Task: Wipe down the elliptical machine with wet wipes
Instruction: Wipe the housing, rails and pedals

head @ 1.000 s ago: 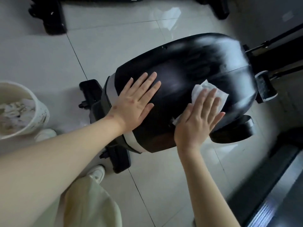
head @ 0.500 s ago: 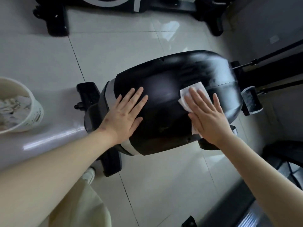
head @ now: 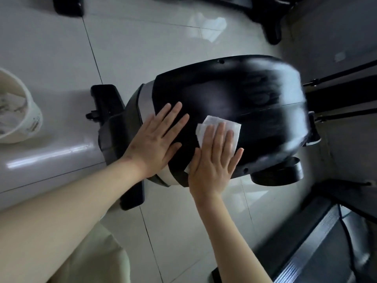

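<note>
Items: one wipe (head: 213,120), one elliptical housing (head: 234,92), one bin (head: 33,119) at left, two hands. Since the earlier frame the right hand (head: 212,162) has slid the wipe left, just beside the left hand (head: 155,144). Both hands lie flat with straight fingers. Wipe: white, folded, pressed on the housing's glossy black near side.

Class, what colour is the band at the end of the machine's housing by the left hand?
Silver-grey band on the black housing; head view.
</note>
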